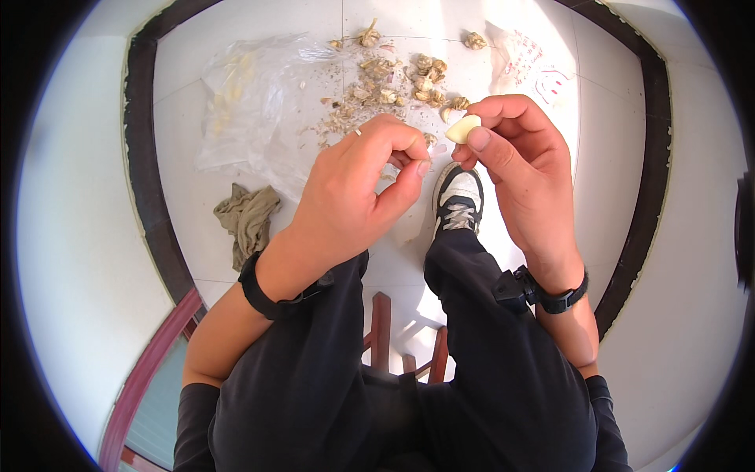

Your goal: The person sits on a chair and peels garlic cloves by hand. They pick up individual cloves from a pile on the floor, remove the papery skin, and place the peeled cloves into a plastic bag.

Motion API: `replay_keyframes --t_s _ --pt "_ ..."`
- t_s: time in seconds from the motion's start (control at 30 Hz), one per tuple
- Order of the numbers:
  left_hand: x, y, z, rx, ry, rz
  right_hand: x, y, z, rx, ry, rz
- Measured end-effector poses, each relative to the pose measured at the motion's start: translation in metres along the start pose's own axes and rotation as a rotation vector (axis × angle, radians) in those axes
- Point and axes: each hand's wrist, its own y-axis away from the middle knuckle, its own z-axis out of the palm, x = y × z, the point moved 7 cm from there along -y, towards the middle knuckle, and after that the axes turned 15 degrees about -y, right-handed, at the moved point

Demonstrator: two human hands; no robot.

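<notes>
Between the thumb and fingers of my right hand [522, 147] is a pale peeled garlic clove [462, 129]. Just to its left, my left hand [368, 177] pinches thumb and forefinger together; a thin bit of garlic skin [437, 150] shows by the fingertips, and whether they hold it I cannot tell. Beyond the hands, several garlic bulbs [429, 71] lie on the tiled floor, with loose dry skins [348, 115] scattered to their left. A clear plastic bag [259, 112] with pale yellowish pieces in it, probably cloves, lies flat at the left.
A crumpled olive cloth [248, 221] lies left of my legs. A whitish plastic bag [519, 65] with red print lies at the upper right. My shoe [459, 197] is below the hands. Wooden stool legs [381, 330] show between my knees, and walls with dark skirting [643, 177] stand on both sides.
</notes>
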Motion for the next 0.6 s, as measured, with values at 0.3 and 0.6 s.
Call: replay_keyframes --t_s 0.3,0.6 --pt "-0.006 0.0 -0.001 -0.059 -0.168 -0.107 0.023 -0.005 -0.008 0.055 -0.269 0.214" --pt "-0.103 0.012 -0.015 0.011 -0.527 -0.201 0.082 -0.031 -0.027 0.011 -0.018 0.29"
